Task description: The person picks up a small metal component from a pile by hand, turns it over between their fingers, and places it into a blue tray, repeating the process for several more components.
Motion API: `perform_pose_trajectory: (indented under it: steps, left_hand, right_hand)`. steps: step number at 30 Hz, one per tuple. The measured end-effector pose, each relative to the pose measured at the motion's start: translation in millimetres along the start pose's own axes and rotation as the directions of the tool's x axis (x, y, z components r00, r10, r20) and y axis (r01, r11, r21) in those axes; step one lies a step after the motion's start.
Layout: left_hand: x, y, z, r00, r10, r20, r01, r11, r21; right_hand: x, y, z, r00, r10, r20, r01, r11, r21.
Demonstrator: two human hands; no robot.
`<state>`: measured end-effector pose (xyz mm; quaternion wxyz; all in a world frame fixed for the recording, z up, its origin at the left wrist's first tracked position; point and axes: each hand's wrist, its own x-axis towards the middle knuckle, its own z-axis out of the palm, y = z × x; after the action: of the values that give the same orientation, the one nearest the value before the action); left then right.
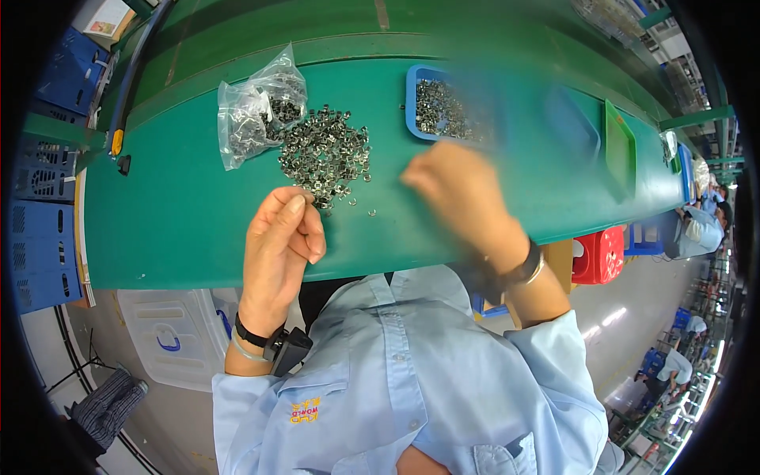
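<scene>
A loose pile of small shiny metal clips (326,150) lies on the green table mat, with a few stray pieces at its near edge. My left hand (283,229) is at the pile's near side, thumb and forefinger pinched together; whatever they hold is too small to make out. Smeared by motion, my right hand (455,186) is over the mat just below a blue tray (411,103) of similar small metal pieces. Its fingers look bent, but the blur hides whether they hold anything. Against the pile's far left side leans a clear plastic bag (237,119), partly filled with more pieces.
A hazy patch blurs the tray's right side and the mat beyond. Further right stands a green tray (620,146). Below the table are a clear lidded bin (170,336) and a red stool (599,256). Blue crates (43,253) line the left; other people work far right.
</scene>
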<state>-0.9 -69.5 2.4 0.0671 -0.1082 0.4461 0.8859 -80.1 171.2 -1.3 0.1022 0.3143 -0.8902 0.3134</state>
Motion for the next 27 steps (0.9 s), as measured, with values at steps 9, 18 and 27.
perform_pose_trajectory:
  steps: [9, 18, 27]
  left_hand:
    - [-0.1, -11.4, 3.3, 0.996, -0.062, 0.066, 0.057, 0.995, 0.087]
    - [-3.2, -24.4, 25.8, 0.963, -0.215, 0.16, 0.171, 0.952, 0.253]
    - [2.0, -34.1, 42.8, 0.902, -0.302, 0.309, 0.315, 0.949, 0.009]
  right_hand:
    - [-11.1, -39.9, 35.4, 0.994, -0.045, 0.097, 0.049, 0.998, -0.042]
    - [-18.8, -39.3, 3.1, 0.999, -0.032, -0.003, 0.031, 0.934, 0.355]
    - [-33.9, -39.9, 0.3, 0.983, -0.056, -0.172, 0.095, 0.97, 0.223]
